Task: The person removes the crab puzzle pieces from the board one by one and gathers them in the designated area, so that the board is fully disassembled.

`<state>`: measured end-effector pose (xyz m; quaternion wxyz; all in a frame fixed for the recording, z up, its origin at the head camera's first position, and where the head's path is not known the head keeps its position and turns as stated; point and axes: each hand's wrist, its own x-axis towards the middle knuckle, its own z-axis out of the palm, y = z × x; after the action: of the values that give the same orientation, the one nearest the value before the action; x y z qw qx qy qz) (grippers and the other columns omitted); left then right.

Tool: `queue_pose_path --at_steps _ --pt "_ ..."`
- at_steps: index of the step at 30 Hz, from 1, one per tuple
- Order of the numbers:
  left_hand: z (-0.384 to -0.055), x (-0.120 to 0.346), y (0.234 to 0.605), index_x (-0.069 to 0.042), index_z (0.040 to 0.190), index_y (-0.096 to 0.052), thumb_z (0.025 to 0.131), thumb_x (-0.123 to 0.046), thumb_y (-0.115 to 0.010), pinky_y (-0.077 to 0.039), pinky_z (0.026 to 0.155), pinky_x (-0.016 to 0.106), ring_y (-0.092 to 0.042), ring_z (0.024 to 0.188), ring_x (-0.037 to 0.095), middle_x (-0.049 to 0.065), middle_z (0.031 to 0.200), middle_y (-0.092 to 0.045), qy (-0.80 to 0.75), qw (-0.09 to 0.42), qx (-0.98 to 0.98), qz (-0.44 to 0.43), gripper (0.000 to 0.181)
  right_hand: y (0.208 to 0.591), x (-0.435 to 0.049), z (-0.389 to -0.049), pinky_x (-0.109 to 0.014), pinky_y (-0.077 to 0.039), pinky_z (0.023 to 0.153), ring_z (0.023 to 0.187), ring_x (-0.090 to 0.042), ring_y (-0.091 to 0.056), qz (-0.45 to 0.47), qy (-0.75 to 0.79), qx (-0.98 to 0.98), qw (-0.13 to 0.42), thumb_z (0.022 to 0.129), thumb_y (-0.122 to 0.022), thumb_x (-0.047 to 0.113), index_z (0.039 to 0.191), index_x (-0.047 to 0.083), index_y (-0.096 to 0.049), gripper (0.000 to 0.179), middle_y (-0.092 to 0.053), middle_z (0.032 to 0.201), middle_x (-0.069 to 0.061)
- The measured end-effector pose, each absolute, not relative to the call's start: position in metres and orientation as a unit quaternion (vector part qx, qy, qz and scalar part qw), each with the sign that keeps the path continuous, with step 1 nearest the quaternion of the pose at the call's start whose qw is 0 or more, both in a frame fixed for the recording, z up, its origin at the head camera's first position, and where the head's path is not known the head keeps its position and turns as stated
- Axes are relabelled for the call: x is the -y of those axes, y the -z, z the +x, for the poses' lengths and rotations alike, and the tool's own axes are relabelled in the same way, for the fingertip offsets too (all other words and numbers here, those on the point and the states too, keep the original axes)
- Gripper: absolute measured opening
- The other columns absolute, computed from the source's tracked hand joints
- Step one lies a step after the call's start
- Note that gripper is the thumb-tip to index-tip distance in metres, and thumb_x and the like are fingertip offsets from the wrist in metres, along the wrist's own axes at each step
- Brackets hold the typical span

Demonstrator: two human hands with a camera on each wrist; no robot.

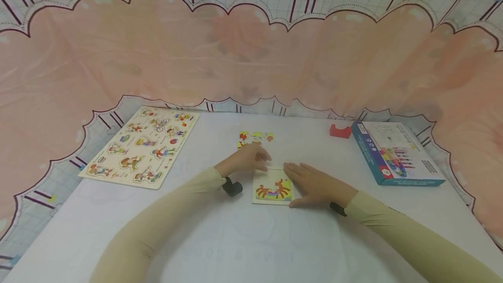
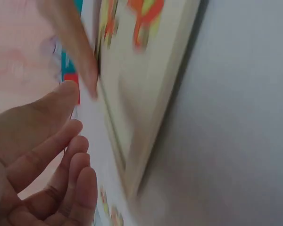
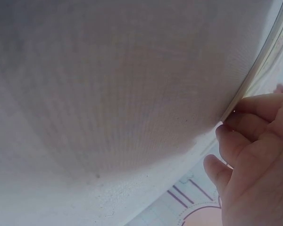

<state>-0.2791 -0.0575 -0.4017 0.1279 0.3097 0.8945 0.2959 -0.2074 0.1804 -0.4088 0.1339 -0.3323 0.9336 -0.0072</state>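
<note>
A small square puzzle board [image 1: 272, 202] lies mid-table, with orange and yellow picture pieces forming a horse-like animal [image 1: 273, 190] in its nearer part. Bare wood [image 2: 125, 94] shows beside the pieces in the left wrist view. My left hand [image 1: 245, 159] hovers past the board's far left corner, near several loose puzzle pieces [image 1: 257, 136] it partly covers. Its thumb and loosely bent fingers [image 2: 80, 183] stand apart with nothing between them. My right hand [image 1: 314, 182] rests along the board's right side, fingers extended at the far corner, thumb at the near one. Its fingertips touch the edge in the right wrist view.
A large puzzle board with figures of children [image 1: 143, 147] lies at the left. On the right is a flat blue and white box [image 1: 397, 154], with a red notched block [image 1: 339, 131] beside it. A patterned curtain [image 1: 251, 64] hangs behind the white table [image 1: 243, 243].
</note>
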Motion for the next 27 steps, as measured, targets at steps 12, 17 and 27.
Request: queue_pose_path --at_steps 12,17,27 --pt "-0.252 0.032 0.412 -0.016 0.096 -0.071 0.078 -0.02 -0.076 -0.047 0.089 0.03 -0.058 0.096 0.013 -0.001 0.103 -0.065 -0.286 0.208 -0.892 0.28 0.019 0.406 -0.179 -0.206 -0.046 -0.022 0.116 0.145 -0.022 -0.021 -0.32 0.016 -0.936 0.147 0.074 -0.06 0.069 0.15 0.014 -0.02 0.102 -0.021 0.157 -0.003" --pt "-0.251 0.028 0.413 -0.015 0.092 -0.071 0.077 -0.021 -0.077 -0.047 0.084 0.028 -0.055 0.09 0.012 -0.001 0.095 -0.064 -0.265 0.192 -0.898 0.296 0.017 0.406 -0.18 -0.207 -0.046 -0.021 0.116 0.145 -0.023 -0.021 -0.327 0.017 -0.933 0.146 0.075 -0.059 0.068 0.15 0.013 -0.02 0.101 -0.021 0.157 -0.004" --pt "-0.248 0.024 0.417 -0.013 0.091 -0.065 0.072 -0.02 -0.081 -0.048 0.075 0.021 -0.056 0.082 0.01 -0.002 0.089 -0.064 -0.282 0.181 -0.897 0.289 0.025 0.41 -0.182 -0.21 -0.045 -0.02 0.117 0.144 -0.023 -0.022 -0.341 0.013 -0.93 0.136 0.076 -0.058 0.069 0.15 0.01 -0.021 0.101 -0.022 0.157 -0.006"
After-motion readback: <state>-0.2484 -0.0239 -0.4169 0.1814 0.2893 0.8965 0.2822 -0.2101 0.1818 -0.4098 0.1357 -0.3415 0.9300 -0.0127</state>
